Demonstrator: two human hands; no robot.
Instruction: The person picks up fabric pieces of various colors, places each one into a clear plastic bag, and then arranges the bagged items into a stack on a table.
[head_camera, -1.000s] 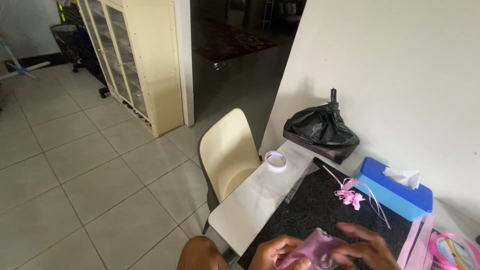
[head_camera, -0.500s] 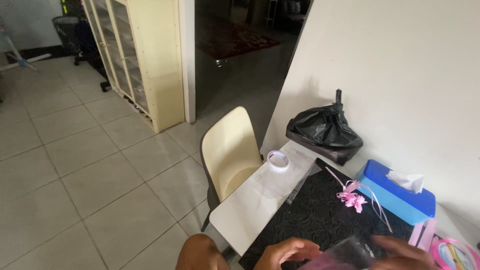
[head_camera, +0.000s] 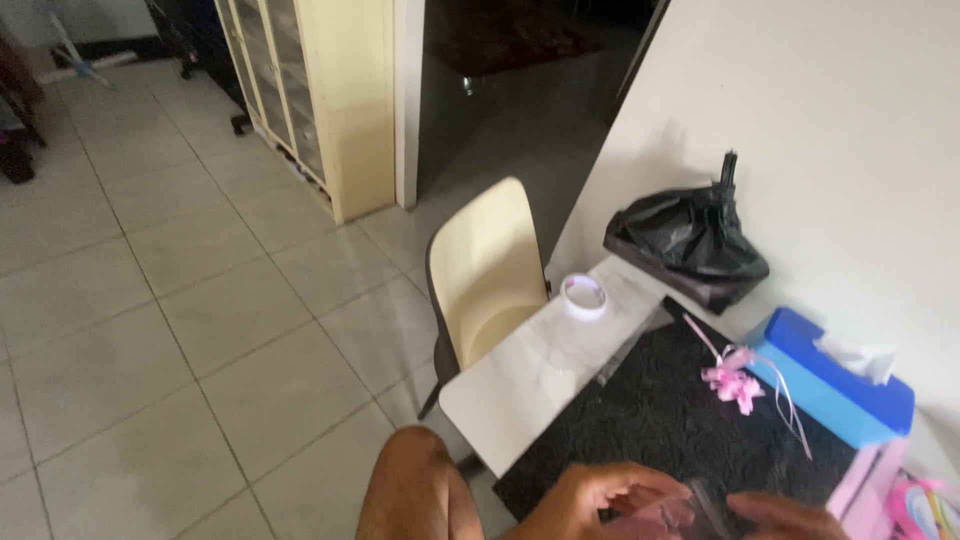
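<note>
At the bottom edge, my left hand (head_camera: 598, 497) and my right hand (head_camera: 790, 516) hold a small clear, pinkish plastic packet (head_camera: 688, 510) between them, just above a black textured mat (head_camera: 670, 410). Both hands are partly cut off by the frame. The packet's contents are too blurred to tell. A pink ribbon bow (head_camera: 732, 374) with trailing strands lies on the mat beyond my hands.
The mat lies on a white table (head_camera: 530, 375) against a white wall. On the table are a tape roll (head_camera: 583, 296), a black plastic bag (head_camera: 690, 240), a blue tissue box (head_camera: 830, 388) and pink items (head_camera: 900, 490). A cream chair (head_camera: 485, 270), my knee (head_camera: 415, 490) and a cabinet (head_camera: 330, 90) are left.
The view has shifted so the hands sit lower in the frame. The packet has slipped mostly below the edge, and my hands have spread slightly apart on it.
</note>
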